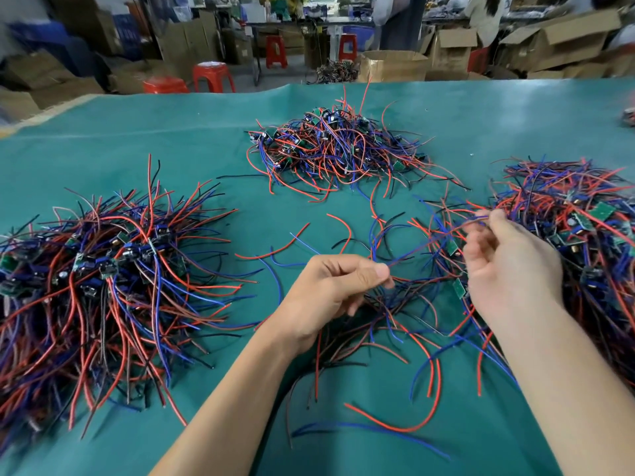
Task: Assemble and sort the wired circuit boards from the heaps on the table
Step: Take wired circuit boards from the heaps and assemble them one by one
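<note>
Three heaps of small green circuit boards with red, blue and black wires lie on the teal table (pixel 137 139): a left heap (pixel 103 276), a far middle heap (pixel 336 142) and a right heap (pixel 577 221). My left hand (pixel 330 290) pinches a bundle of wires (pixel 381 304) between thumb and forefinger above the table's middle. My right hand (pixel 508 269) is raised beside the right heap and pinches the far ends of thin wires (pixel 470 221) at its fingertips. A wire runs between both hands. Two small boards (pixel 453 248) hang by my right palm.
Loose red and blue wires (pixel 412 420) lie scattered near the front edge. Beyond the table stand red stools (pixel 213 75), cardboard boxes (pixel 391 65) and work benches with people at the back right.
</note>
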A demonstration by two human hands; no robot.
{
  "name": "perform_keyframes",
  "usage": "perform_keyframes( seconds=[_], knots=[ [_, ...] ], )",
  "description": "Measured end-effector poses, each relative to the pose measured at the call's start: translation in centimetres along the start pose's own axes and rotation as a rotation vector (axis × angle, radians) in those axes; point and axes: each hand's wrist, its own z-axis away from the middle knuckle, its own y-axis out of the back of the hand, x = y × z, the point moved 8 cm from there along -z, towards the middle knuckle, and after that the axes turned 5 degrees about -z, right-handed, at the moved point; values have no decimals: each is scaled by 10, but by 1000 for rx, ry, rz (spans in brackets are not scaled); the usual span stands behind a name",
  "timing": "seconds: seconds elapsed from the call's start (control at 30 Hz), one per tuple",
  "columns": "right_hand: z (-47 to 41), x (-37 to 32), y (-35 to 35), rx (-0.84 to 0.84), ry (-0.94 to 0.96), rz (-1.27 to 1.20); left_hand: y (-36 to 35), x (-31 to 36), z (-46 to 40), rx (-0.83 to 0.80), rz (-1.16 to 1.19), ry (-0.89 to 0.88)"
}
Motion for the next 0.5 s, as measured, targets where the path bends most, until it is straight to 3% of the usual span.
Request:
perform_keyframes(
  seconds=[0.07, 0.13, 0.27, 0.33, 0.5],
  knots=[
    [0, -7, 1, 23, 38, -28, 7, -1, -2, 80, 38, 7],
    [7, 0, -7, -63, 24, 95, 10, -4, -3, 128, 99, 14],
    [34, 48, -37, -477, 38, 682, 6, -6, -4, 89, 159, 40],
    [46, 60, -46, -638, 104, 817, 4, -5, -4, 55, 95, 39],
    [47, 45, -48, -619, 263, 806, 6, -5, -3, 103, 29, 47]
  ],
)
